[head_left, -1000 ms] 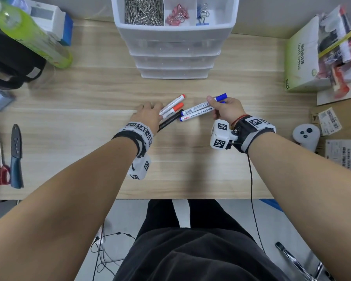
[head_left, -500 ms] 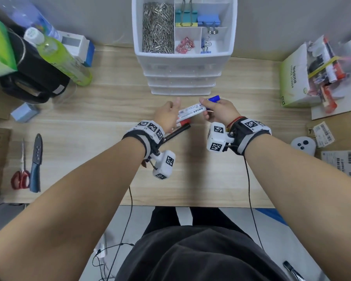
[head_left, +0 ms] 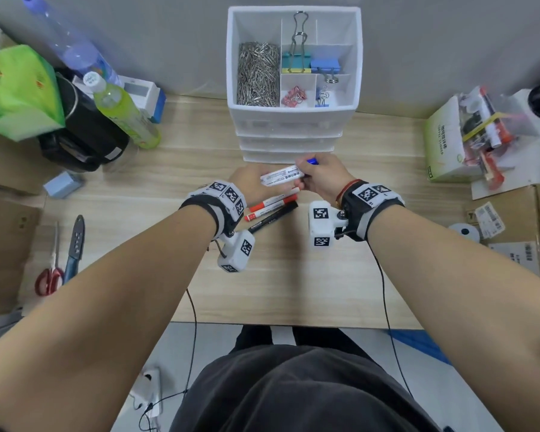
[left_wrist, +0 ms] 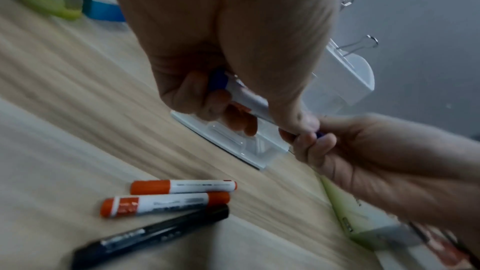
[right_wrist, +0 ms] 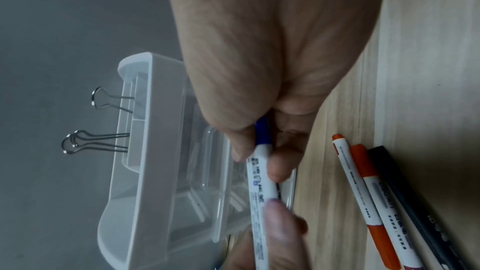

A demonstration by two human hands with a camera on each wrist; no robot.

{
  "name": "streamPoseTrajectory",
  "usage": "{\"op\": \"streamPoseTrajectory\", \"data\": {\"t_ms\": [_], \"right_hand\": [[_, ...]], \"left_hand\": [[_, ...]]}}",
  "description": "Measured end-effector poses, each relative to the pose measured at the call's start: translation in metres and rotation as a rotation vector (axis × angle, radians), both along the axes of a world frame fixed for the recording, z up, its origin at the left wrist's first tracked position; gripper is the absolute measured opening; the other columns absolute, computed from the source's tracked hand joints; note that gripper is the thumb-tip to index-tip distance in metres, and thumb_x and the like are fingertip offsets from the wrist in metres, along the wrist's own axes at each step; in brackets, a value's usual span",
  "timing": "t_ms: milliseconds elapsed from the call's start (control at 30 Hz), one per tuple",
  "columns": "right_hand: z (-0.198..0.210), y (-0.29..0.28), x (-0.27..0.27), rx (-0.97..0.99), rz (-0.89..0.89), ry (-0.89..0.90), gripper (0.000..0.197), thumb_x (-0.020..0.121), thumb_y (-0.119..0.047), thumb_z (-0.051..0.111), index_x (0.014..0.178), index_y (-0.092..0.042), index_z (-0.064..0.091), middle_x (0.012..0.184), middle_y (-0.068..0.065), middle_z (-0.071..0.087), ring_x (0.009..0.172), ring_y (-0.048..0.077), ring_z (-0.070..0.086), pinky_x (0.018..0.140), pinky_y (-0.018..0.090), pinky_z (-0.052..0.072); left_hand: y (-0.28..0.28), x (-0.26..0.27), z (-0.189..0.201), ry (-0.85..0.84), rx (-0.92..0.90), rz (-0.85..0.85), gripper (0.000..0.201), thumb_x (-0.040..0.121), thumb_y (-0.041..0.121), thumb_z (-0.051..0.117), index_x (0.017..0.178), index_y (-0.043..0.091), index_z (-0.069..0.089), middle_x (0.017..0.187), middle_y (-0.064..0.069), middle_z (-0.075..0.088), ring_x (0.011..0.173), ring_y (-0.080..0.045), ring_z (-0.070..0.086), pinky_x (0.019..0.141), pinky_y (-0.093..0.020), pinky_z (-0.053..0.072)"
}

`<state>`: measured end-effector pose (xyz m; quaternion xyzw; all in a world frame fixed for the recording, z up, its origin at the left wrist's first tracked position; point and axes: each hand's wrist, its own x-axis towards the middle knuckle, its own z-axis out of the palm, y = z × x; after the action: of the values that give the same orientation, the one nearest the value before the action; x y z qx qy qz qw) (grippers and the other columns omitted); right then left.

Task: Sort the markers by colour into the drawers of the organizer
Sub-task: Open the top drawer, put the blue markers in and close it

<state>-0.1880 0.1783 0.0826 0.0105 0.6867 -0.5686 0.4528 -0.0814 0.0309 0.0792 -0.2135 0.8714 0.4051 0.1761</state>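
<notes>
So the wooden counter (head_left: 293,291) takes up most of the head view, and sitting at its back edge against the grey wall is the white organizer (head_left: 293,120), drawers all pushed in from what I can see. Its open top tray has a heap of paper clips (head_left: 258,77) on the left and a few binder clips (head_left: 309,65) in the smaller compartments.

Right in front of the bottom drawer, both hands are on the same blue marker (head_left: 282,176). The left hand (head_left: 247,182) has its fingers curled round the white barrel, with the blue tail end poking into the palm in the left wrist view. The right hand (head_left: 323,176) grips the cap end between thumb and curled fingers, a bit of blue cap showing above the knuckles. The marker is up off the counter, lying roughly level between the two hands.

Just below the hands, three more markers lie side by side on the counter, touching or near enough: two red markers (head_left: 273,204) and a black marker (head_left: 273,217) on the near side.

Off to the left there's a green bottle (head_left: 122,112) and, nearer the edge, red-handled scissors (head_left: 49,275).
</notes>
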Motion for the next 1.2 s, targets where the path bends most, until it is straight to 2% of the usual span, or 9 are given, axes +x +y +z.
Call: {"op": "streamPoseTrajectory", "data": {"t_ms": [67, 200, 367, 500, 633, 767, 867, 1000, 1200], "right_hand": [[0.006, -0.007, 0.002, 0.027, 0.053, -0.012, 0.018, 0.102, -0.012, 0.053, 0.109, 0.004, 0.056, 0.088, 0.019, 0.062, 0.059, 0.018, 0.057, 0.059, 0.026, 0.056], [0.017, -0.025, -0.007, 0.112, 0.043, -0.015, 0.021, 0.100, -0.023, 0.056, 0.113, -0.008, 0.064, 0.107, 0.010, 0.067, 0.086, 0.017, 0.062, 0.079, 0.031, 0.056], [0.026, -0.043, -0.013, -0.107, -0.304, -0.351, 0.007, 0.096, -0.011, 0.058, 0.097, -0.005, 0.061, 0.078, 0.006, 0.066, 0.061, 0.017, 0.056, 0.061, 0.029, 0.049], [0.024, -0.051, -0.008, -0.169, -0.349, -0.444, 0.014, 0.097, -0.014, 0.057, 0.085, -0.008, 0.061, 0.059, 0.000, 0.066, 0.056, 0.015, 0.056, 0.053, 0.026, 0.047], [0.015, -0.048, 0.004, -0.073, -0.320, -0.408, 0.014, 0.097, -0.018, 0.058, 0.087, -0.007, 0.060, 0.058, 0.001, 0.066, 0.055, 0.016, 0.055, 0.050, 0.027, 0.047], [0.022, -0.034, 0.020, -0.045, -0.276, -0.436, 0.011, 0.099, -0.014, 0.054, 0.093, -0.005, 0.058, 0.074, 0.006, 0.064, 0.060, 0.018, 0.055, 0.058, 0.025, 0.047], [0.039, -0.023, 0.024, 0.108, -0.082, -0.330, 0.007, 0.096, -0.009, 0.058, 0.096, -0.002, 0.061, 0.085, 0.011, 0.069, 0.054, 0.020, 0.060, 0.054, 0.027, 0.051], [0.067, -0.021, 0.010, 0.277, 0.206, 0.030, 0.009, 0.094, -0.011, 0.063, 0.089, -0.003, 0.064, 0.071, 0.009, 0.063, 0.044, 0.014, 0.051, 0.037, 0.019, 0.039], [0.088, -0.015, -0.013, 0.480, 0.406, 0.449, 0.025, 0.089, -0.034, 0.068, 0.092, -0.009, 0.067, 0.065, 0.004, 0.062, 0.045, 0.015, 0.043, 0.044, 0.023, 0.035]], "left_hand": [[-0.007, 0.007, 0.001, -0.036, -0.080, -0.050, 0.054, 0.075, 0.070, 0.063, 0.098, 0.022, 0.071, 0.082, 0.000, 0.069, 0.076, -0.022, 0.065, 0.068, -0.034, 0.054], [-0.029, 0.023, 0.000, -0.050, -0.330, -0.021, 0.043, 0.092, 0.054, 0.053, 0.111, 0.020, 0.069, 0.083, -0.003, 0.067, 0.075, -0.024, 0.063, 0.062, -0.031, 0.049], [-0.056, 0.038, 0.010, 0.016, -0.345, 0.089, 0.039, 0.093, 0.051, 0.052, 0.102, 0.017, 0.069, 0.086, -0.009, 0.070, 0.079, -0.028, 0.064, 0.066, -0.035, 0.051], [-0.068, 0.029, 0.025, 0.191, -0.348, 0.181, 0.033, 0.093, 0.048, 0.055, 0.100, 0.019, 0.068, 0.084, -0.006, 0.069, 0.078, -0.027, 0.063, 0.065, -0.034, 0.049], [-0.074, 0.008, 0.039, 0.295, -0.354, 0.183, 0.034, 0.093, 0.051, 0.052, 0.106, 0.024, 0.070, 0.080, -0.001, 0.068, 0.074, -0.022, 0.062, 0.059, -0.028, 0.040], [-0.073, -0.006, 0.041, 0.324, -0.342, 0.152, 0.030, 0.091, 0.050, 0.052, 0.117, 0.039, 0.063, 0.086, 0.006, 0.068, 0.076, -0.018, 0.063, 0.065, -0.031, 0.051], [-0.068, -0.008, 0.040, 0.277, -0.409, 0.058, 0.026, 0.093, 0.044, 0.054, 0.116, 0.036, 0.063, 0.083, 0.000, 0.064, 0.075, -0.025, 0.059, 0.066, -0.034, 0.050], [-0.063, -0.007, 0.037, 0.162, -0.496, -0.087, 0.022, 0.092, 0.047, 0.055, 0.097, 0.031, 0.069, 0.079, -0.005, 0.066, 0.073, -0.028, 0.060, 0.060, -0.032, 0.048], [-0.059, -0.004, 0.051, 0.069, -0.485, -0.147, 0.029, 0.092, 0.052, 0.055, 0.104, 0.030, 0.070, 0.069, 0.002, 0.058, 0.069, -0.022, 0.059, 0.057, -0.028, 0.043]]}}
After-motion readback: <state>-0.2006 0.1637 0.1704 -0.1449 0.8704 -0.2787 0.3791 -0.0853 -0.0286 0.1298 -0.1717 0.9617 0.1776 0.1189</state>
